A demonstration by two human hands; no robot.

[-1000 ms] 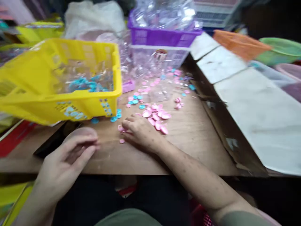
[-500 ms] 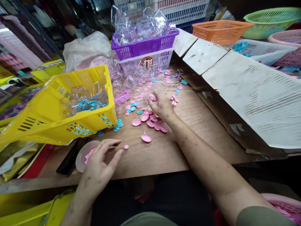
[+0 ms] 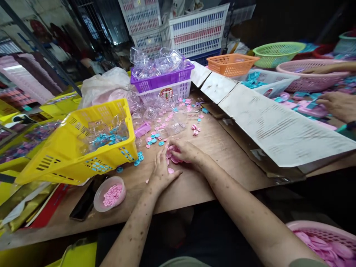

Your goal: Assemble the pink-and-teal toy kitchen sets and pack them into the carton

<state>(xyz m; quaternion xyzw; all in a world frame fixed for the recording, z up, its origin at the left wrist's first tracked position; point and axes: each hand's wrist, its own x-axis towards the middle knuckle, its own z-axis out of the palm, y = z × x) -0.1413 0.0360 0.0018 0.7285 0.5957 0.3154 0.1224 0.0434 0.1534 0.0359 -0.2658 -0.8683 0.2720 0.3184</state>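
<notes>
Over the middle of the wooden table, my left hand point(image 3: 162, 171) has its fingers stretched and its thumb held apart, beside a pile of pink oval pieces point(image 3: 174, 159). My right hand point(image 3: 185, 150) is bent over the same pile, its fingertips closed on a pink oval piece point(image 3: 172, 148) that is partly hidden. Part of another pink oval shows beneath my left hand. To the left stands a round clear tub point(image 3: 97, 200) with small pink pieces point(image 3: 112, 194) in it. Blue discs point(image 3: 154, 141) and pink discs lie just beyond my hands.
A tilted yellow basket point(image 3: 126, 146) stands at left, a dark phone point(image 3: 80, 207) before it. Clear plastic cases fill a purple basket point(image 3: 148, 86) at the back. A white cardboard divider point(image 3: 267, 115) borders the right; beyond it are another person's hands point(image 3: 338, 105) among pink and blue parts.
My right hand has come back toward me to the pink ovals. My left hand has moved right from the tub to beside them. The view has tilted up, showing another person's hands.
</notes>
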